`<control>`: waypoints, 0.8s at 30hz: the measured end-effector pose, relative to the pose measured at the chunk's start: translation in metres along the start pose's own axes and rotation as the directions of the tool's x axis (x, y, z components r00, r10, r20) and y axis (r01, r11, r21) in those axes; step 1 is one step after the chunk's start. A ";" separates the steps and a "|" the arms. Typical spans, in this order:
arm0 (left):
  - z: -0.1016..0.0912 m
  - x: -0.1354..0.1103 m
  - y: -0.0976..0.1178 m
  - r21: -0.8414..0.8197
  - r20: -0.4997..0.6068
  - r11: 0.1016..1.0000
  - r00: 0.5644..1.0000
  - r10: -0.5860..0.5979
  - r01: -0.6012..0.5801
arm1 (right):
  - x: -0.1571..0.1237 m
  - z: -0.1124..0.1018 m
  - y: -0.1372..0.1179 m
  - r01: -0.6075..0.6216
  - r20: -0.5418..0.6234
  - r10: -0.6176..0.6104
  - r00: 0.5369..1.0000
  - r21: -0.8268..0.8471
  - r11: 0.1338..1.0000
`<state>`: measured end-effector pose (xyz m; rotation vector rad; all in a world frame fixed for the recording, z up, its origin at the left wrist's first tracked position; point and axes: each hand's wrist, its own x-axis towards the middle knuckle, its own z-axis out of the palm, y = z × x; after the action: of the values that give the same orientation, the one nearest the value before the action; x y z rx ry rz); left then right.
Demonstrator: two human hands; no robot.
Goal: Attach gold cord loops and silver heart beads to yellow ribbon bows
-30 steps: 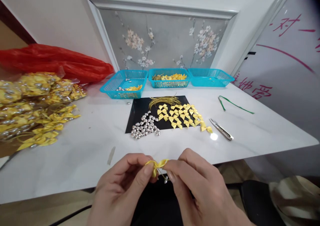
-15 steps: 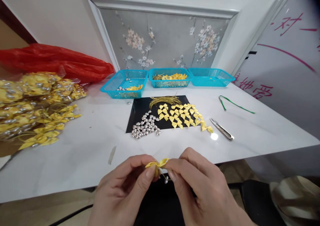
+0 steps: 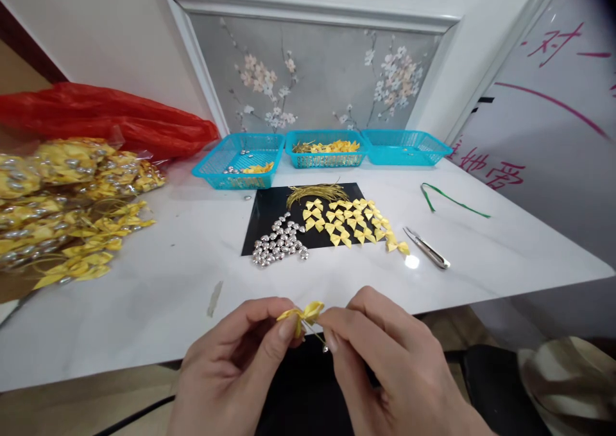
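Note:
Between the thumb and forefinger of my left hand is a yellow ribbon bow, held just past the table's near edge. A thin gold cord runs from the bow down to the right, with a small silver bead on it. My right hand pinches this cord close to the bead, its thumb and forefinger pressed together. Part of the cord is hidden by the fingers. Beyond the hands, loose silver beads, several yellow bows and a bundle of gold cords lie on a black mat.
Thread snips and a green cord lie at the right. Three blue baskets line the wall, with bows, cords and beads in them. Bags of finished yellow bows and a red plastic bag fill the left side.
My right fingers have let go of the bow's right loop, which now stands free. The bead has shifted slightly right and up against my right fingers, with the cord stretched straighter.

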<state>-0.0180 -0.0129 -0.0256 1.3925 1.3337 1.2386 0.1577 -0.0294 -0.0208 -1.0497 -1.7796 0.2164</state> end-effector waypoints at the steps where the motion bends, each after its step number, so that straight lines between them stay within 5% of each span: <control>1: 0.000 0.000 0.000 0.000 0.000 1.000 1.000 0.000 0.000 | 0.000 0.000 0.000 0.003 -0.002 -0.003 1.000 0.004 1.000; 12: 0.000 -0.004 0.005 0.102 -0.015 0.993 0.998 0.054 -0.052 | -0.001 0.003 -0.004 -0.044 -0.016 0.044 0.999 0.011 0.999; 17: 0.005 -0.005 0.007 0.128 -0.103 0.992 0.994 0.027 -0.014 | 0.000 0.001 -0.003 -0.031 0.004 0.031 1.000 0.015 0.999; 24: 0.000 -0.003 0.001 0.152 -0.033 0.979 0.989 0.143 -0.137 | -0.002 0.004 -0.005 -0.105 0.012 0.105 0.994 0.066 0.992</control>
<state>-0.0175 -0.0158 -0.0253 1.5961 1.4024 1.2896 0.1516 -0.0328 -0.0208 -1.0968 -1.7141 0.3433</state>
